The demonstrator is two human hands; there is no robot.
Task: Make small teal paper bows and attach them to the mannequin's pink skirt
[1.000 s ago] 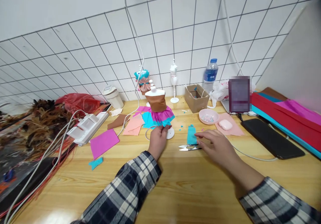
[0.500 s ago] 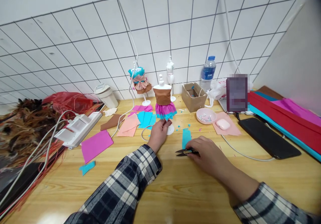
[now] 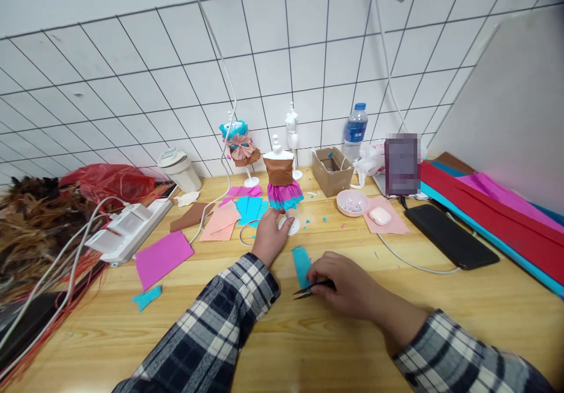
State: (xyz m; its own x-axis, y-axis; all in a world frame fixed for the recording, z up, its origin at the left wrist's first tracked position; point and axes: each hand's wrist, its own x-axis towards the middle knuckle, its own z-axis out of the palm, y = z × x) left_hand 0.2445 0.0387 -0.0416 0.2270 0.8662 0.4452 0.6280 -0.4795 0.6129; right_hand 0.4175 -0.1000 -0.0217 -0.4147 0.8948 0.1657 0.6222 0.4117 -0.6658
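A: Table (image 3: pixel 308 346), pale wood, runs the whole width under a white tiled wall (image 3: pixel 132 87). Red, teal and magenta paper sheets (image 3: pixel 493 205) are stacked at the right edge, with a black phone (image 3: pixel 449 243) just beside them.

B: And the middle?

A: A small mannequin (image 3: pixel 281 184) stands upright in a brown bodice and a pink and teal paper skirt. The left hand (image 3: pixel 269 237) rests at its round white base, fingers curled loosely against it; whether they actually grip it I cannot tell.

B: The other hand?

A: The right hand (image 3: pixel 348 290) lies low on the wood, fingertips pinched together on thread snips (image 3: pixel 311 290), whose blades point left. A teal paper strip (image 3: pixel 302 264) lies flat, touching that hand, between the two hands.
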